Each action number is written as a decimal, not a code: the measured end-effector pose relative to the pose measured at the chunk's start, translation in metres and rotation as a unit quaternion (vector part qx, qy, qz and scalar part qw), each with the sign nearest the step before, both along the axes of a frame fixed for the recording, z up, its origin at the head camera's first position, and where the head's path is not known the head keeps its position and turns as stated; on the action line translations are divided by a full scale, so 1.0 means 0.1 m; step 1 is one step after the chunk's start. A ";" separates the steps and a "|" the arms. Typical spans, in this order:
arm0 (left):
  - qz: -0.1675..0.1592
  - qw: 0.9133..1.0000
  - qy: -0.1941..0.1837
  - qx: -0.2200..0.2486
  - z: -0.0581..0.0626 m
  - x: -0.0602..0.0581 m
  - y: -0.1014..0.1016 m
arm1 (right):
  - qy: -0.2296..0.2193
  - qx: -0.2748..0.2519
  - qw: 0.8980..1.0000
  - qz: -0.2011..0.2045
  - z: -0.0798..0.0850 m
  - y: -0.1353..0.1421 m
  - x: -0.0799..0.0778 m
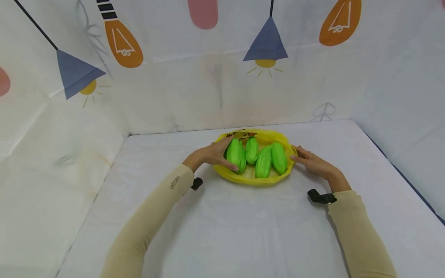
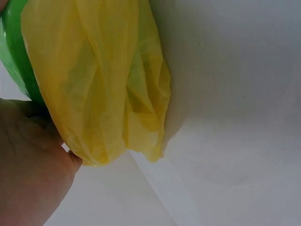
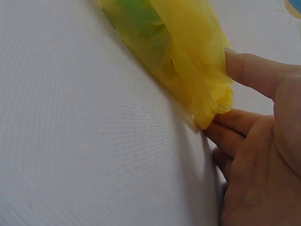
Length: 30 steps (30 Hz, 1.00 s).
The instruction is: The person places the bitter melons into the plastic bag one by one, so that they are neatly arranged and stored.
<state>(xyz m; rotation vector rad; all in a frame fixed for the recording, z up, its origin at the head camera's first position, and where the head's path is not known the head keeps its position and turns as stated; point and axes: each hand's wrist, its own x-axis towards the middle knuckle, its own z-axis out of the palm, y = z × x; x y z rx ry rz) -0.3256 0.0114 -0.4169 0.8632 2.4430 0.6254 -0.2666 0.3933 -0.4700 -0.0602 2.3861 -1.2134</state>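
A yellow plastic bag (image 1: 255,181) lies spread on the table with its mouth rolled wide. Several glossy bright-green, cucumber-shaped pieces (image 1: 263,162) rest inside it. My left hand (image 1: 217,152) grips the leftmost green piece (image 1: 233,152), thumb near its front end and fingers toward its back end. In the left wrist view the bag's wall (image 2: 99,84) hangs in creases beside that hand, and part of a green piece (image 2: 16,52) shows. At the bag's right side my right hand (image 1: 314,162) pinches the rim, thumb on the bag (image 3: 207,61) and fingers at its lower edge.
The white-covered table (image 1: 243,231) has its right edge beyond the right arm. Behind it stands a white cloth wall (image 1: 174,96) printed with lamps and bulbs, close to the bag's far side. Dark wrist cameras (image 1: 321,197) jut from both wrists.
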 end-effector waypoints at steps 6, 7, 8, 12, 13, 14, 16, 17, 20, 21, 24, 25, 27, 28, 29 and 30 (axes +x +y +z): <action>0.008 1.000 -0.015 0.001 0.00 0.02 -0.01 | -0.004 -0.001 1.000 -0.001 -0.01 -0.01 -0.02; 0.012 1.000 -0.017 0.004 -0.01 0.02 -0.02 | -0.005 -0.002 1.000 -0.001 -0.01 -0.01 -0.03; 0.015 1.000 -0.018 0.007 -0.01 0.02 -0.03 | -0.006 -0.003 1.000 -0.001 -0.02 -0.01 -0.03; 0.026 0.999 -0.026 0.007 -0.04 0.03 -0.05 | -0.006 -0.003 1.000 0.001 -0.03 -0.01 -0.03; 0.026 0.999 -0.028 0.004 -0.04 0.03 -0.04 | -0.005 -0.002 1.000 0.001 -0.03 -0.02 -0.03; 0.025 0.999 -0.031 0.002 -0.04 0.04 -0.04 | -0.005 0.000 1.000 0.000 -0.02 -0.02 -0.02; 0.023 0.999 -0.032 0.001 -0.03 0.04 -0.02 | -0.004 0.003 1.000 0.000 -0.01 -0.03 -0.01; 0.022 0.999 -0.030 0.002 -0.03 0.04 -0.02 | -0.004 0.004 1.000 0.000 0.00 -0.03 -0.01; 0.022 1.000 -0.021 0.004 -0.03 0.04 -0.01 | -0.004 0.007 1.000 0.000 0.01 -0.04 0.00; 0.023 1.000 -0.018 0.005 -0.04 0.04 -0.01 | -0.003 0.008 1.000 0.001 0.01 -0.04 0.00; 0.022 1.000 -0.013 0.007 -0.05 0.04 -0.02 | -0.002 0.009 1.000 0.003 0.02 -0.03 0.00; 0.021 1.000 -0.013 0.008 -0.06 0.04 -0.02 | -0.002 0.010 1.000 0.004 0.02 -0.03 0.00; 0.022 1.000 -0.012 0.012 -0.05 0.05 -0.03 | -0.002 0.009 1.000 0.005 0.02 -0.02 0.01; 0.023 1.000 -0.010 0.013 -0.06 0.05 -0.04 | -0.002 0.008 1.000 0.007 0.03 -0.02 0.01; 0.023 1.000 -0.009 0.012 -0.06 0.06 -0.05 | -0.004 0.007 1.000 0.006 0.03 -0.02 0.01; 0.024 1.000 -0.009 0.013 -0.05 0.06 -0.05 | -0.005 0.007 1.000 0.006 0.03 -0.01 0.01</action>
